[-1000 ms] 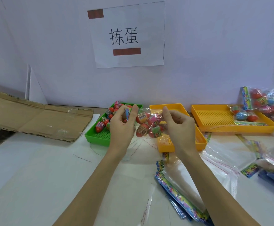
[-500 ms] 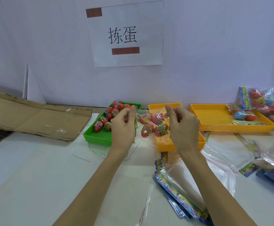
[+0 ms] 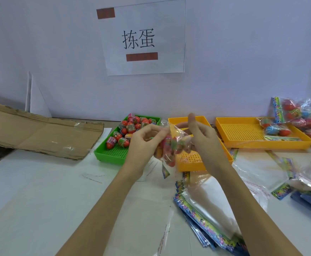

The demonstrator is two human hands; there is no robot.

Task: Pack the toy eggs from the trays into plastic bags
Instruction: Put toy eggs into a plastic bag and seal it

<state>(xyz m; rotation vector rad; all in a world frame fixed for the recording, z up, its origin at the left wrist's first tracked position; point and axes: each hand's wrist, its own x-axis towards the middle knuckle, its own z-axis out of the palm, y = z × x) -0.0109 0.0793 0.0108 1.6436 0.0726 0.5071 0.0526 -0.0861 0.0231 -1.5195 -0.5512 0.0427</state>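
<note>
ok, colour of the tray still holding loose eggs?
Green: the tray with perforated floor, left of the two orange ones; clearest in the head view.

Three perforated trays are seen on the tabletop [image 3: 40, 191]: one green tray [image 3: 110, 156] and two orange trays, the nearer [image 3: 189, 163] and the farther [image 3: 247, 143]. About a dozen toy eggs [image 3: 130, 128] are piled in the green tray; an exact count cannot be made. One filled bag [image 3: 173, 145] is held between two hands, left [image 3: 141, 145] and right [image 3: 204, 139]. One packed bag [image 3: 274, 128] is laid in the farther orange tray. One paper sign [image 3: 141, 37] and one flattened cardboard sheet [image 3: 36, 133] are seen.
</note>
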